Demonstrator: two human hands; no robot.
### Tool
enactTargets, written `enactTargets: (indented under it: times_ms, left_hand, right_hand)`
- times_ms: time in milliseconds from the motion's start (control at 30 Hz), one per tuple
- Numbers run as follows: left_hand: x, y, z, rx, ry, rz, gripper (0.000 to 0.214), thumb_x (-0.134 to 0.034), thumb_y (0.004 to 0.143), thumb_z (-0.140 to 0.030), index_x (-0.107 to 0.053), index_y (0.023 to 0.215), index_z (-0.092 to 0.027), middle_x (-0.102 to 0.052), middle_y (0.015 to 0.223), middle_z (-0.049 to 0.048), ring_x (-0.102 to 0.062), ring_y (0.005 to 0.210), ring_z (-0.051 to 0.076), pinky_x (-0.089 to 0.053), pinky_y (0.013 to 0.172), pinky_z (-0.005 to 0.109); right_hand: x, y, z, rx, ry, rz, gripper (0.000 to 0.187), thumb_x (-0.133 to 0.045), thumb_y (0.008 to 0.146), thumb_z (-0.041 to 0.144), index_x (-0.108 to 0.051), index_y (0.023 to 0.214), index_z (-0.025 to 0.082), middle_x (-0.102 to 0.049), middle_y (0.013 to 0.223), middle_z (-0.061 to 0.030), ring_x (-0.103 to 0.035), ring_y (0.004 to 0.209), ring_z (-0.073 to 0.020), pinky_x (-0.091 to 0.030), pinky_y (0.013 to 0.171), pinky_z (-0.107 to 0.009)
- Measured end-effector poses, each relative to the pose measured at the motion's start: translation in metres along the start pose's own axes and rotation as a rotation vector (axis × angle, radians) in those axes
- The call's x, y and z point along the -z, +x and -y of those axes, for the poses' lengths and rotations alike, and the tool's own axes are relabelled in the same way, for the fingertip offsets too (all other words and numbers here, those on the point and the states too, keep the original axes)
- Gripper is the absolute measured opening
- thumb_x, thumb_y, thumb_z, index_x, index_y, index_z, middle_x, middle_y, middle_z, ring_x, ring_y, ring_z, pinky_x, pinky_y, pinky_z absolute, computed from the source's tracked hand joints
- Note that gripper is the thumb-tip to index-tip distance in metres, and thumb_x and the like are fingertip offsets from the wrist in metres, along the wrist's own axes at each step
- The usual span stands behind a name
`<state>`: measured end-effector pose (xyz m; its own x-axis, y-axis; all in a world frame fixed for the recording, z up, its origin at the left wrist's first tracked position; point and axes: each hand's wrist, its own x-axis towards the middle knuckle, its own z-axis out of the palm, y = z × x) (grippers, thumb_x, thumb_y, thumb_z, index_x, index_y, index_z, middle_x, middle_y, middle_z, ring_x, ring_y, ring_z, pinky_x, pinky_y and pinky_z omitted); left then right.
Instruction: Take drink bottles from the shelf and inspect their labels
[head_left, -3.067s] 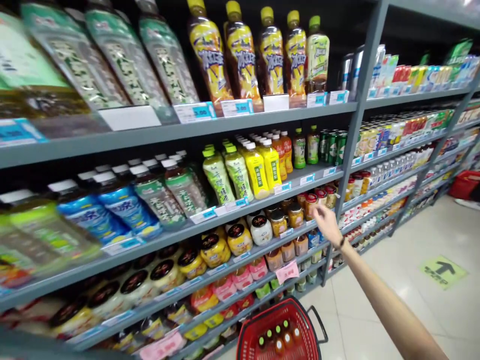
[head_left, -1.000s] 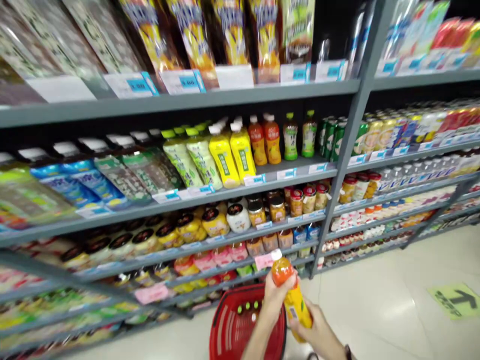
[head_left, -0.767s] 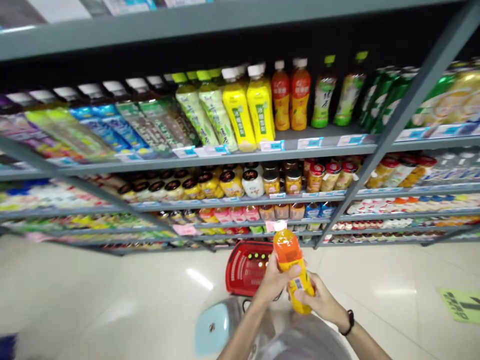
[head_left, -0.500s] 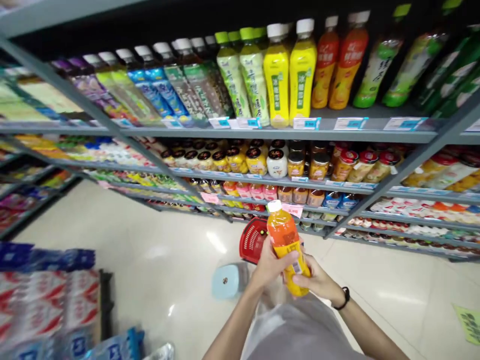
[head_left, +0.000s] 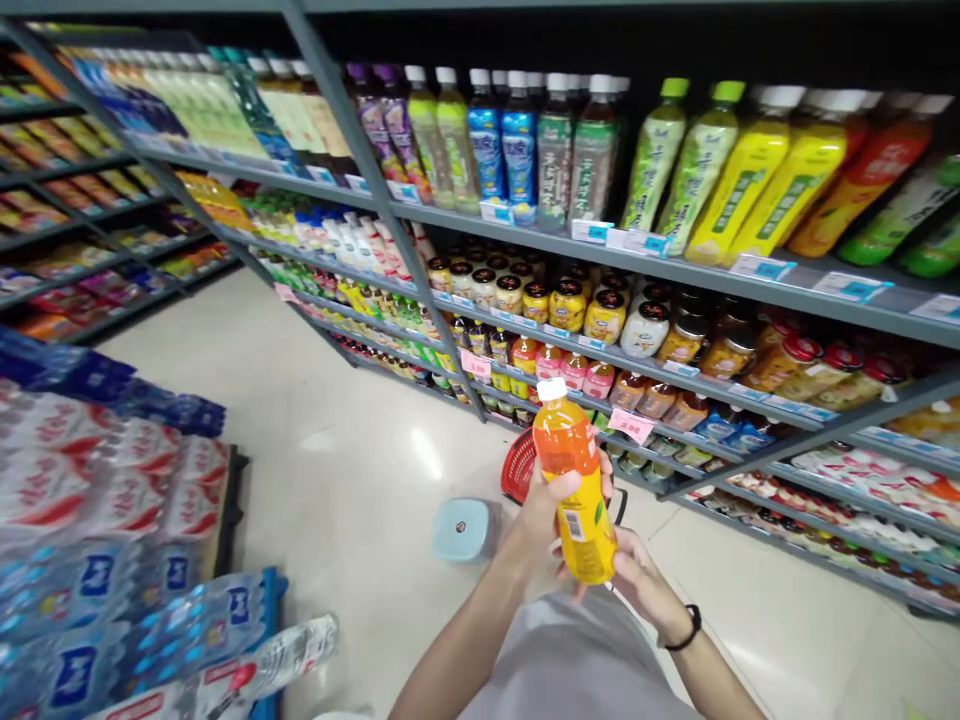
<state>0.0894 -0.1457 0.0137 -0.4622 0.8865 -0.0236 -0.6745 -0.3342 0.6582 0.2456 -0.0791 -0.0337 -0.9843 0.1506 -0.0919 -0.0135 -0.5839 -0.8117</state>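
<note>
I hold an orange drink bottle [head_left: 574, 490] with a white cap upright in front of me, using both hands. My left hand [head_left: 541, 512] wraps its neck and upper body from the left, fingers closed round it. My right hand [head_left: 628, 574], with a black band at the wrist, supports the yellow-labelled lower part from behind and below. A red shopping basket [head_left: 519, 466] sits on the floor just beyond the bottle, mostly hidden behind it.
Grey shelving [head_left: 675, 270] full of bottled drinks and jars runs along the right and ahead. A pale blue stool [head_left: 460, 528] stands on the floor near the basket. Stacked packs of water bottles [head_left: 112, 560] fill the lower left. Glossy tiled aisle floor [head_left: 315, 430] stretches away to the left.
Earlier my right hand reached toward the shelf with nothing in it; since then both hands hold the orange bottle. My view has swung left, revealing the aisle and water packs.
</note>
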Motion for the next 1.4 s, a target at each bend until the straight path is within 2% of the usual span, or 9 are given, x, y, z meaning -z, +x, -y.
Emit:
enactTargets:
  times_ms: [133,267,467,600,733,867,1067,1200,1400]
  left_hand:
    - [0.030,-0.024,-0.030,-0.117,0.140,-0.141,0.045,-0.085,0.074,-0.044,-0.069,0.103,-0.015,-0.073,0.099,0.0118,-0.068,0.075,0.018,-0.056,0.064,0.028]
    - [0.059,-0.049,-0.054,-0.117,0.059,-0.061,0.052,-0.083,0.077,-0.044,-0.067,0.118,-0.016,-0.073,0.107,0.0134,-0.070,0.085,0.022,-0.057,0.070,0.030]
    - [0.078,-0.072,-0.087,-0.125,-0.045,0.067,0.077,-0.085,0.075,-0.042,-0.053,0.142,-0.024,-0.069,0.125,0.0143,-0.072,0.101,0.029,-0.061,0.084,0.039]
    - [0.081,-0.079,-0.105,-0.177,0.016,0.115,0.083,-0.087,0.076,-0.036,-0.046,0.147,-0.026,-0.067,0.126,0.0138,-0.072,0.103,0.028,-0.061,0.087,0.039]
    - [0.081,-0.089,-0.114,-0.217,0.084,0.109,0.069,-0.088,0.076,-0.026,-0.053,0.135,-0.022,-0.068,0.122,0.0120,-0.071,0.094,0.022,-0.060,0.082,0.033]
    - [0.076,-0.098,-0.119,-0.202,0.183,-0.065,0.055,-0.089,0.075,-0.028,-0.057,0.118,-0.018,-0.069,0.112,0.0096,-0.069,0.085,0.019,-0.060,0.074,0.028]
    - [0.079,-0.104,-0.129,-0.270,0.371,-0.334,0.053,-0.087,0.080,-0.036,-0.056,0.119,-0.018,-0.069,0.111,0.0073,-0.068,0.090,0.017,-0.057,0.081,0.027]
    - [0.086,-0.110,-0.131,-0.298,0.359,-0.331,0.056,-0.088,0.078,-0.035,-0.057,0.121,-0.018,-0.070,0.113,0.0065,-0.068,0.091,0.017,-0.056,0.083,0.026]
    - [0.095,-0.123,-0.130,-0.236,0.078,-0.122,0.059,-0.090,0.073,-0.034,-0.055,0.119,-0.020,-0.069,0.123,0.0106,-0.072,0.093,0.021,-0.060,0.079,0.030]
  right_hand:
    - [-0.035,0.023,-0.045,0.184,-0.073,-0.324,0.062,-0.089,0.080,0.045,-0.064,0.134,0.029,-0.070,0.129,-0.0100,-0.075,0.099,-0.0257,-0.065,0.083,-0.040]
    - [-0.069,0.036,-0.091,0.295,-0.098,-0.517,0.069,-0.097,0.066,0.050,-0.067,0.123,0.024,-0.076,0.107,-0.0087,-0.075,0.086,-0.0246,-0.066,0.072,-0.035]
    - [-0.103,0.043,-0.115,0.007,0.281,-0.305,0.075,-0.070,0.075,0.084,-0.074,0.095,0.012,-0.071,0.069,-0.0083,-0.060,0.042,-0.0136,-0.040,0.031,-0.017]
    - [-0.108,0.040,-0.131,-0.199,0.548,-0.073,0.089,-0.044,0.084,0.093,-0.073,0.097,0.010,-0.068,0.059,-0.0067,-0.047,0.028,-0.0092,-0.024,0.022,-0.014]
    - [-0.115,0.038,-0.148,-0.312,0.612,0.157,0.086,-0.042,0.084,0.095,-0.069,0.103,0.015,-0.065,0.054,-0.0017,-0.042,0.022,-0.0114,-0.026,0.020,-0.018]
    - [-0.131,0.042,-0.145,-0.286,0.375,-0.089,0.089,-0.037,0.085,0.094,-0.070,0.102,0.013,-0.069,0.065,-0.0088,-0.059,0.040,-0.0181,-0.041,0.030,-0.022]
    - [-0.145,0.040,-0.122,0.146,-0.157,-0.486,0.069,-0.089,0.075,0.058,-0.063,0.128,0.024,-0.072,0.115,-0.0097,-0.069,0.071,-0.0190,-0.058,0.053,-0.028]
    - [-0.154,0.038,-0.123,0.141,-0.227,-0.449,0.065,-0.091,0.073,0.059,-0.067,0.120,0.021,-0.073,0.100,-0.0076,-0.061,0.057,-0.0137,-0.055,0.052,-0.027]
    - [-0.169,0.029,-0.141,-0.004,0.066,-0.266,0.066,-0.073,0.080,0.077,-0.073,0.106,0.016,-0.072,0.080,-0.0074,-0.053,0.043,-0.0109,-0.040,0.039,-0.022]
